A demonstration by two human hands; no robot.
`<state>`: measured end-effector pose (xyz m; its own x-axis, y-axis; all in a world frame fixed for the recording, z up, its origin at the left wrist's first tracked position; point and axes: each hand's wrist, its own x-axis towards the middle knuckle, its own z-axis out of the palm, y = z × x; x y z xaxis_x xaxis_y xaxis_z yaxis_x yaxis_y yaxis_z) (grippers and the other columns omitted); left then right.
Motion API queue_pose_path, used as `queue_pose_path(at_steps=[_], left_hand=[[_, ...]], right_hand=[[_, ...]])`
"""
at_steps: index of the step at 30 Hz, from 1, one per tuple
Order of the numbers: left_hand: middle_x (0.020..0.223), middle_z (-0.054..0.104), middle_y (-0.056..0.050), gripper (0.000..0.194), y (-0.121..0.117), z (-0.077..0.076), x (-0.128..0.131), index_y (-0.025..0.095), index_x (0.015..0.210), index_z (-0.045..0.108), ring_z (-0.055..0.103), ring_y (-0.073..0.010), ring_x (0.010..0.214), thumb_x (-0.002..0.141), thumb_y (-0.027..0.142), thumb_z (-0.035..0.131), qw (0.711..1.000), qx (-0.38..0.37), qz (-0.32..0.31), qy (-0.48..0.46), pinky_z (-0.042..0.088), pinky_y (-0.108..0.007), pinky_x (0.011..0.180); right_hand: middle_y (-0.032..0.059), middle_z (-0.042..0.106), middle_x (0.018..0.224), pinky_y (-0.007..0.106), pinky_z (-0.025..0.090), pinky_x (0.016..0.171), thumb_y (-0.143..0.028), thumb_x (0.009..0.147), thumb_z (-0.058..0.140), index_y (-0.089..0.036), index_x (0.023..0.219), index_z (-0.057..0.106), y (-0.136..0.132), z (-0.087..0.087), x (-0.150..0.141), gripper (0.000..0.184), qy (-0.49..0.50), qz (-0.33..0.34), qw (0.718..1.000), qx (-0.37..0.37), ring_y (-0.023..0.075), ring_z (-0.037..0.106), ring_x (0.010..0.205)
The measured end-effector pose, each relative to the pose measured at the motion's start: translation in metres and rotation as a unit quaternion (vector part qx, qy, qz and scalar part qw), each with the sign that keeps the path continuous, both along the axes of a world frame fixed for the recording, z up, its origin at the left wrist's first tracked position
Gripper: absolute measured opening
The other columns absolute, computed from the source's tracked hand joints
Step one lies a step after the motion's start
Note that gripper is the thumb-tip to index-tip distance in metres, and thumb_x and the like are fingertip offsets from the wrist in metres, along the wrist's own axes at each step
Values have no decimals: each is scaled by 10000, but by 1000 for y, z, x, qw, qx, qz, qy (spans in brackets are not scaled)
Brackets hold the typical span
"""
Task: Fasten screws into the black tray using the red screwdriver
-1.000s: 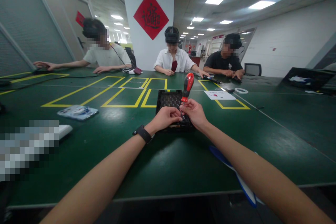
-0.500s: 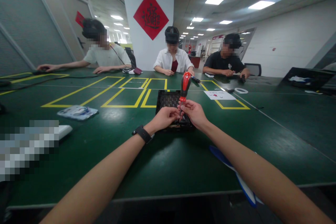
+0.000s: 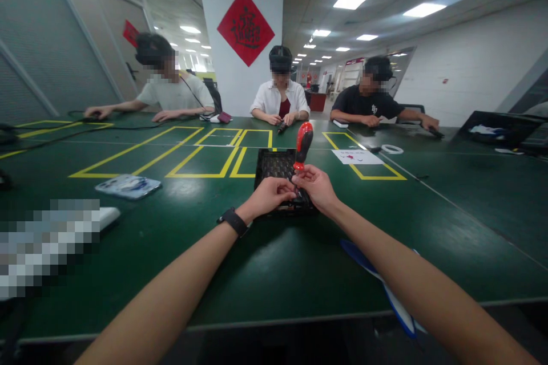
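The person's right hand [image 3: 317,185] holds a red and black screwdriver [image 3: 303,142] between thumb and fingers, low down where the handle meets the shaft; the tool stands nearly upright, handle up, over the near part of an open black box [image 3: 274,166]. The left hand [image 3: 269,194], with a dark watch [image 3: 234,221] on its wrist, has thumb and fingertips drawn narrow beside the shaft; whether they grip the shaft or something small cannot be told. The box sits on the green table [image 3: 257,274], just beyond the wrists. A phone [image 3: 128,186] lies to the left, a sheet of paper [image 3: 357,157] beyond the right hand, and three people sit across the table.
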<state>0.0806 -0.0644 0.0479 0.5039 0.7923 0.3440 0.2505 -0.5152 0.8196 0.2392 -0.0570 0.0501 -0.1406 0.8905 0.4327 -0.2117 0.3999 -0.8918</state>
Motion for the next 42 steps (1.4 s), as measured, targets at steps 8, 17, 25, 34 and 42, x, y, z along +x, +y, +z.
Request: queue_pose_path(at_steps=[8,17,25,34,42], left_hand=[[825,678,-46,164,0,1,-1,127,823,642,618,-139,758,768,183,497,997,64,4,30,464,-238,727],[782,659,-40,167,-5,9,0,127,820,634,589,-128,716,791,220,498,998,56,22,34,447,-229,691],[752,640,-26,218,-8,15,0,135,817,619,557,-117,658,804,333,531,994,63,56,75,426,-223,625],[837,631,-48,238,-19,29,4,169,884,606,560,-143,782,887,274,393,945,241,158,154,410,-241,707],[823,632,-80,359,17,27,-47,154,941,535,588,-178,765,926,324,219,866,148,437,196,411,-268,673]], right_hand=[[24,641,823,234,471,516,-378,708,646,-158,965,626,-5,6,3,340,-34,82,996,-24,70,517,530],[24,652,818,267,493,627,-337,641,712,-176,845,634,-4,8,3,271,-15,45,998,-30,118,581,653],[-9,626,788,251,471,732,-257,624,727,-181,821,614,-1,8,4,239,8,34,999,-40,107,578,732],[17,650,815,273,479,706,-303,648,703,-178,805,624,-4,14,-1,216,4,-67,998,11,131,597,730],[-1,581,654,227,434,561,-445,710,602,-149,797,576,21,-10,21,310,-43,-230,972,14,99,529,582]])
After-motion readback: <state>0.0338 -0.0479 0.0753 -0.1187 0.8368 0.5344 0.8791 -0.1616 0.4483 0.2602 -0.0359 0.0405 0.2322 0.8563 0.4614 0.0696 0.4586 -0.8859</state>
